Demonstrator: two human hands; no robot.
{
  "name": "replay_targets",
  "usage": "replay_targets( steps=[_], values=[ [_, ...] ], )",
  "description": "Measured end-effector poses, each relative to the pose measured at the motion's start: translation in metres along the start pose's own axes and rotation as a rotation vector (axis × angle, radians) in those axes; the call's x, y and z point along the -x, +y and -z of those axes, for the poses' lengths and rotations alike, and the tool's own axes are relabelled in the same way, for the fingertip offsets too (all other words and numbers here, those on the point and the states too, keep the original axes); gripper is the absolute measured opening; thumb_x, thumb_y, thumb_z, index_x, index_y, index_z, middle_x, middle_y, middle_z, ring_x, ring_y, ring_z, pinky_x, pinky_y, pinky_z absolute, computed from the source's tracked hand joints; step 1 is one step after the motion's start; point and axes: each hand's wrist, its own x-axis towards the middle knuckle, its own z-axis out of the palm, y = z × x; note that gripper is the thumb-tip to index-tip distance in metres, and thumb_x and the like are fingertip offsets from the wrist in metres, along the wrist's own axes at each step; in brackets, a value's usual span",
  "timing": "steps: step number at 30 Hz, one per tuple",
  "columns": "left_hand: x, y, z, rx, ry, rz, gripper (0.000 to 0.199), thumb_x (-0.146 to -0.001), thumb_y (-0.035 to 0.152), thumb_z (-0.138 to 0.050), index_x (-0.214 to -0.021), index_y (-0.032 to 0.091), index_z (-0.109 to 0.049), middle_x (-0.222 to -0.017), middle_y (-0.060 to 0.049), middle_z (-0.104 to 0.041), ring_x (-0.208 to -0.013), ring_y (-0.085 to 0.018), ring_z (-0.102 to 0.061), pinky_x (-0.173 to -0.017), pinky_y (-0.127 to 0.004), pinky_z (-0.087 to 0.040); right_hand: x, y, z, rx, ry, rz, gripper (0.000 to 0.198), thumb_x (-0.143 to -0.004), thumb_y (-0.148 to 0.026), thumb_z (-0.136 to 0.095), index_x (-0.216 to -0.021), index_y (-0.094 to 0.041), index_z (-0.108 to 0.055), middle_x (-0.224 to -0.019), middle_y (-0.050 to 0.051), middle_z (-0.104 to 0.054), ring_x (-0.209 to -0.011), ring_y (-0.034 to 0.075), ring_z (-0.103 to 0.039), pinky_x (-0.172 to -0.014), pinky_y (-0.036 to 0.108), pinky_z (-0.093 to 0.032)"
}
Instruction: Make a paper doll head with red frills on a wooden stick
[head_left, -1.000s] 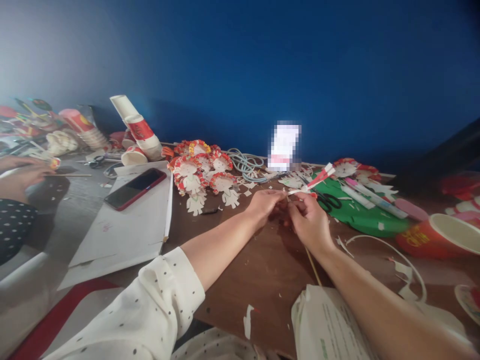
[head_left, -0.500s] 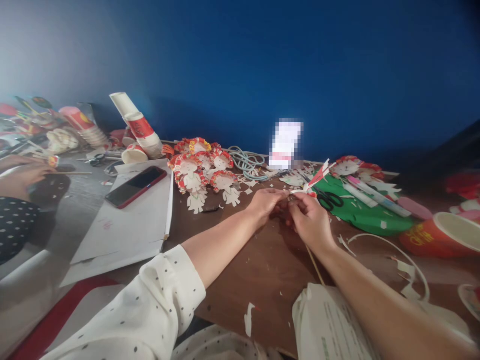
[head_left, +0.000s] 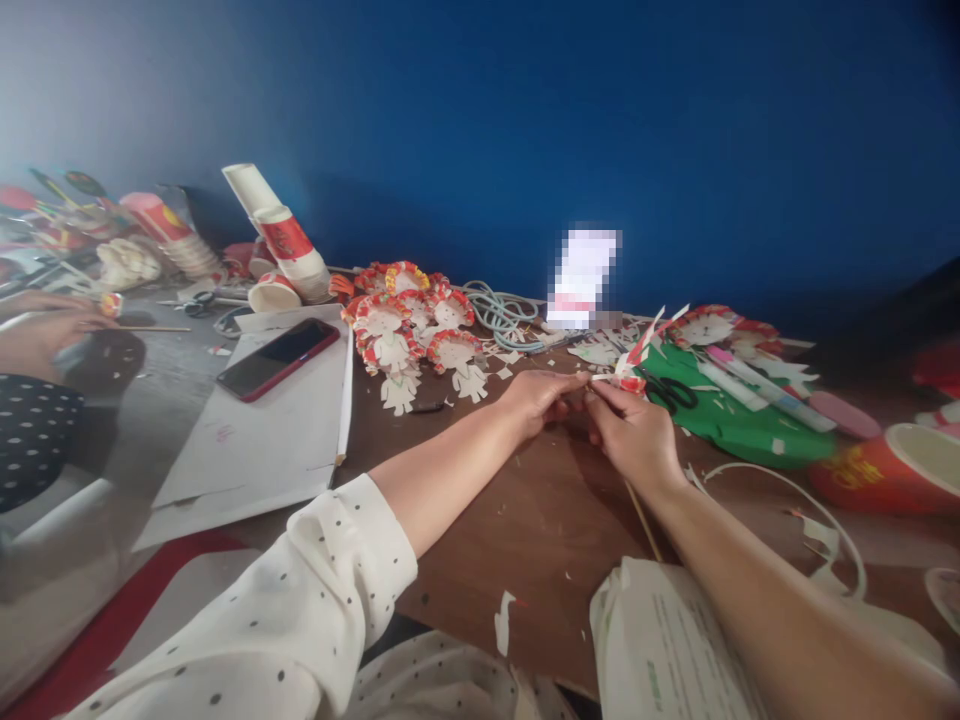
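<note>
Here, beside left hand (head_left: 540, 400), right hand (head_left: 637, 432) pinches paper (head_left: 640, 352) — red and white.

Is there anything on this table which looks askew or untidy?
Yes. The stacked paper cups at the back lean clearly to the left instead of standing straight. Also, paper scraps lie scattered on the brown tabletop, which looks untidy.

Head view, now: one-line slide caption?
Left hand and right hand close together above a brown table, the right holding red-and-white paper, frilled paper figures to the left.
</note>
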Motion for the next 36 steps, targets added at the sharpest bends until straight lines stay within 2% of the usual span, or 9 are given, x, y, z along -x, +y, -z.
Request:
replay_targets(
  steps=[6, 12, 17, 22, 27, 31, 36],
  values=[
    [-0.0001, -0.0001, 0.0023, 0.036, 0.006, -0.024, 0.026, -0.082, 0.032, -0.073, -0.072, 0.009, -0.067, -0.057, -0.001, -0.056, -0.047, -0.006, -0.050, -0.044, -0.018, -0.032, -0.0025, -0.0044, 0.0019, -0.018, 0.045, -0.043, 0.036, -0.084, -0.037, -0.057, -0.105, -0.015, -0.077, -0.043, -0.003, -0.054, -0.041, 0.014, -0.049, -0.049, 0.028, -0.044],
    [0.0040, 0.0002, 0.0014, -0.040, -0.056, -0.042, 0.012, -0.083, 0.020, -0.070, -0.078, 0.009, -0.067, -0.056, -0.001, -0.055, -0.049, -0.006, -0.050, -0.044, -0.017, -0.030, -0.0026, -0.0035, 0.0034, -0.127, 0.074, -0.118, 0.041, -0.081, -0.040, -0.061, -0.109, -0.014, -0.076, -0.046, -0.003, -0.056, -0.039, 0.012, -0.044, -0.042, 0.026, -0.039],
    [0.0046, -0.0006, 0.0014, -0.079, -0.077, -0.052, 0.016, -0.083, 0.024, -0.071, -0.081, 0.009, -0.067, -0.060, -0.002, -0.057, -0.045, -0.003, -0.041, -0.044, -0.016, -0.028, -0.0017, -0.0017, 0.0023, -0.165, 0.065, -0.104, 0.038, -0.082, -0.040, -0.061, -0.108, -0.016, -0.076, -0.048, -0.003, -0.057, -0.039, 0.012, -0.045, -0.043, 0.026, -0.039],
    [0.0039, -0.0033, 0.0004, -0.110, -0.109, -0.048, 0.022, -0.083, 0.031, -0.070, -0.079, 0.009, -0.068, -0.061, -0.001, -0.055, -0.050, -0.005, -0.045, -0.048, -0.017, -0.032, -0.0008, -0.0022, 0.0030, -0.055, 0.041, -0.029, 0.036, -0.085, -0.041, -0.058, -0.106, -0.018, -0.077, -0.042, -0.004, -0.052, -0.040, 0.015, -0.047, -0.047, 0.028, -0.042],
    [0.0022, -0.0074, -0.0010, -0.217, -0.015, -0.111, 0.021, -0.088, 0.024, -0.060, -0.073, 0.011, -0.066, -0.061, 0.000, -0.054, -0.051, -0.006, -0.044, -0.051, -0.019, -0.033, 0.0002, 0.0017, 0.0021, 0.119, 0.005, 0.078, 0.038, -0.088, -0.040, -0.053, -0.112, -0.019, -0.074, -0.047, -0.003, -0.057, -0.046, 0.018, -0.055, -0.056, 0.031, -0.047],
    [0.0038, -0.0078, -0.0032, -0.230, 0.032, -0.137, 0.022, -0.087, 0.024, -0.060, -0.069, 0.012, -0.064, -0.057, 0.001, -0.050, -0.049, -0.006, -0.041, -0.049, -0.019, -0.032, 0.0012, 0.0021, 0.0011, 0.179, 0.017, 0.102, 0.039, -0.090, -0.040, -0.051, -0.115, -0.019, -0.071, -0.054, 0.000, -0.063, -0.052, 0.020, -0.059, -0.064, 0.033, -0.048],
    [0.0060, -0.0067, -0.0049, -0.162, 0.022, -0.129, 0.028, -0.086, 0.022, -0.060, -0.059, 0.013, -0.056, -0.053, 0.002, -0.046, -0.046, -0.005, -0.039, -0.048, -0.019, -0.030, 0.0012, 0.0016, 0.0005, 0.160, 0.021, 0.084, 0.037, -0.089, -0.042, -0.051, -0.111, -0.019, -0.070, -0.064, 0.004, -0.068, -0.062, 0.022, -0.063, -0.065, 0.033, -0.048]
  ],
)
